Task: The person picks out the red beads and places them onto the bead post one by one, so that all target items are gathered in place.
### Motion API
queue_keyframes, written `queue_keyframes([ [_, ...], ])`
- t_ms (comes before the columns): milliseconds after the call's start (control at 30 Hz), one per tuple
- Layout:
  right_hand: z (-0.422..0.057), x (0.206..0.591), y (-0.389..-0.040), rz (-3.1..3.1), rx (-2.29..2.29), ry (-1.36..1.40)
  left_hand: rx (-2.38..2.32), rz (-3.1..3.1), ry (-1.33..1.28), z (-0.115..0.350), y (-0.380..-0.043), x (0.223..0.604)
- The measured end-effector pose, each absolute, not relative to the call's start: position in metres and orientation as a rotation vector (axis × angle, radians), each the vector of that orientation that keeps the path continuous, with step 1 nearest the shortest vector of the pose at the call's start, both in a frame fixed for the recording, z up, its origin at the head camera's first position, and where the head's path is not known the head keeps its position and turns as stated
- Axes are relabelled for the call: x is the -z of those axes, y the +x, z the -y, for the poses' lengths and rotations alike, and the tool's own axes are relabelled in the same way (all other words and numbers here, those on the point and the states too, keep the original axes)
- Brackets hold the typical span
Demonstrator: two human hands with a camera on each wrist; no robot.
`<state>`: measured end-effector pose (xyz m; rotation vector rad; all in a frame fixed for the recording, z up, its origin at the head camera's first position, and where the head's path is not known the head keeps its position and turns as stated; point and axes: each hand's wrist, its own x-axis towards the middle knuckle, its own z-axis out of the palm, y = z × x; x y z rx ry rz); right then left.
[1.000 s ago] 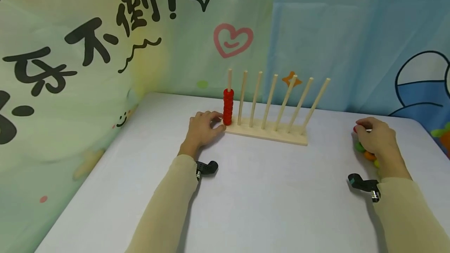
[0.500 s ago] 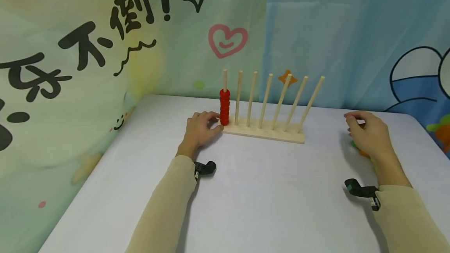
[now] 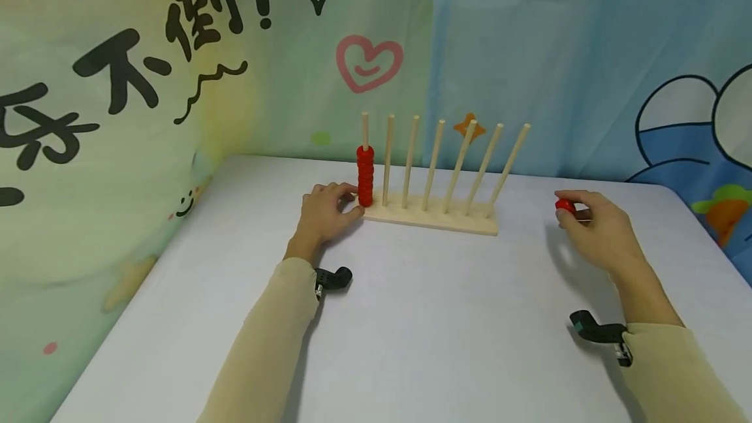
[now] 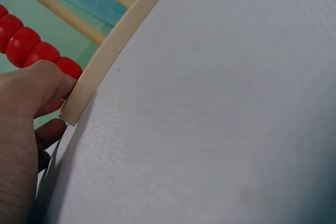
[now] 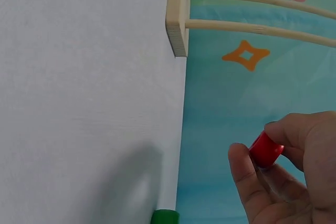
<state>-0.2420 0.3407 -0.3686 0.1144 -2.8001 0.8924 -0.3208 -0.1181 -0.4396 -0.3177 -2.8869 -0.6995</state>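
A wooden peg rack point(image 3: 431, 220) with a row of upright pegs stands toward the back of the white table. Its leftmost peg carries a stack of red beads point(image 3: 365, 177); the other pegs are bare. My left hand point(image 3: 326, 214) grips the left end of the rack's base, thumb at the front by the lowest bead point(image 4: 69, 67) and fingers behind. Off to the right of the rack, my right hand point(image 3: 602, 230) pinches a single red bead point(image 5: 265, 150) between thumb and fingers, raised over the table, its hole showing in the right wrist view.
A green bead point(image 5: 165, 217) lies on the table below the right hand in the right wrist view. A printed cloth backdrop point(image 3: 499, 51) hangs right behind the table's back edge. A small black camera point(image 3: 596, 328) sits on the right wrist.
My right hand has lifted a red bead up from the coloured beads at the right and moved it left toward the rack. My left hand keeps its grip; the head view has shifted slightly.
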Motion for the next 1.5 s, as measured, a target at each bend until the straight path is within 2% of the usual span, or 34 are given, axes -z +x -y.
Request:
queue_keyframes([
  [500, -0.332, 0.347, -0.235, 2.607, -0.964, 0.097, 0.731, 2.879, -0.342, 0.109, -0.318, 0.432],
  [767, -0.311, 0.345, -0.236, 2.287, -1.196, 0.265, 0.719, 2.888, -0.336, 0.114, -0.318, 0.435],
  [1033, -0.278, 0.317, -0.224, 2.21, -1.322, 0.315, 0.706, 2.88, -0.305, 0.122, -0.317, 0.43],
  [1200, -0.271, 0.314, -0.221, 2.156, -1.388, 0.435, 0.716, 2.905, -0.276, 0.124, -0.315, 0.434],
  [1500, -0.256, 0.311, -0.212, 2.169, -1.38, 0.44, 0.748, 2.878, -0.308, 0.119, -0.316, 0.435],
])
